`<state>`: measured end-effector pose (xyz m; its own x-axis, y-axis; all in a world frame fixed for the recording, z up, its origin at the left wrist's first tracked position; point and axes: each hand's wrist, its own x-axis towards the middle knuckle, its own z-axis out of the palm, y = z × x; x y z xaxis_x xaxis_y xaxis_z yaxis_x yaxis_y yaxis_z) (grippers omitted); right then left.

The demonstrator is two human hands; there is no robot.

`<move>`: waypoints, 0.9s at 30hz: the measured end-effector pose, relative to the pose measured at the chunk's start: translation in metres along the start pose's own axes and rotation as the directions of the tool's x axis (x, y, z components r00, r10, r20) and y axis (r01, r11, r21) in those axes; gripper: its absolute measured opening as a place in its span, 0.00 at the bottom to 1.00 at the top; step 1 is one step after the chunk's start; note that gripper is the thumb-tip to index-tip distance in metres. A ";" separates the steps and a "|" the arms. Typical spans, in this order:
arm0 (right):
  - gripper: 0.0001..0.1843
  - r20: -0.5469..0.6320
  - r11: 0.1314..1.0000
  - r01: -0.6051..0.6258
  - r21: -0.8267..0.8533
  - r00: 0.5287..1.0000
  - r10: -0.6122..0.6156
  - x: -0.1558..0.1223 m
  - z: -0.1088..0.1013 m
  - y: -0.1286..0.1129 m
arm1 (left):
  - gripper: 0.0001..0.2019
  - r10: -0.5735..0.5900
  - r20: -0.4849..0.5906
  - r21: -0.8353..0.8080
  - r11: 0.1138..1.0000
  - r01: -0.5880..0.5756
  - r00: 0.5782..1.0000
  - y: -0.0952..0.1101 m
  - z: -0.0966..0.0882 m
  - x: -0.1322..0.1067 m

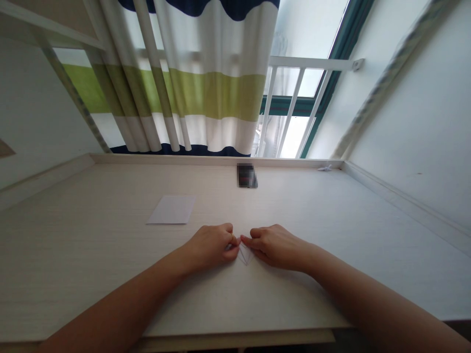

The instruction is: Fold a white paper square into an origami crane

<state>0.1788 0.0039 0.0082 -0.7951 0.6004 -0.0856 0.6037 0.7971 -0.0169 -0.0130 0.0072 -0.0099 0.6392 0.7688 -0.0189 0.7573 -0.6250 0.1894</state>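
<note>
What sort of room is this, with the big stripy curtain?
Probably a room in someone's home. The stripy curtain hangs by a window with a white railing, and a pale desk-like top sits in front.

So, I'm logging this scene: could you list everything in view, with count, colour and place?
Desk: one, pale, foreground
Flat sheet: one, white, left of centre
Dark item: one, black-grey, pixelated, far middle
Small item: one, white, unclear, far right corner
Folded paper: one, white, near middle
Curtain: panel count unclear, white, green and navy, behind desk
Railing: one, white, right of curtain
Window: one, green-framed, beyond railing
Walls: two, white, either side
Patterned strips: two, grey-beige, along walls
Bar: one, white, upper left
Ring: one, gold, left hand
Left hand: one, at folded paper's left
Right hand: one, at folded paper's right
Forearms: two, bare, foreground
</note>
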 end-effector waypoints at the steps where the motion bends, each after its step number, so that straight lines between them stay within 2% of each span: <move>1: 0.16 0.006 1.000 -0.002 -0.010 1.000 0.002 -0.001 -0.001 0.001 | 0.15 -0.002 0.002 0.000 1.000 0.002 1.000 0.000 0.000 0.000; 10: 0.17 0.057 0.997 -0.004 -0.076 0.998 0.009 -0.011 -0.009 0.008 | 0.17 -0.029 0.016 -0.009 1.000 0.029 0.999 0.000 -0.002 -0.001; 15: 0.17 0.083 0.997 -0.033 -0.073 0.996 0.039 -0.011 -0.014 0.005 | 0.15 -0.007 -0.016 0.009 1.000 0.007 1.000 0.001 -0.002 -0.003; 20: 0.17 0.102 0.997 -0.039 -0.071 0.994 0.046 -0.009 -0.015 0.004 | 0.15 0.047 -0.069 0.089 0.995 -0.040 0.997 0.004 -0.002 -0.004; 27: 0.17 0.095 0.996 -0.076 -0.046 0.992 0.080 -0.010 -0.014 0.004 | 0.18 0.105 -0.034 0.191 0.977 -0.096 0.994 0.006 -0.002 -0.004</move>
<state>0.1883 0.0023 0.0234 -0.7353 0.6531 -0.1810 0.6588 0.7515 0.0353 -0.0119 0.0005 -0.0070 0.7101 0.7033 0.0344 0.7037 -0.7105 -0.0007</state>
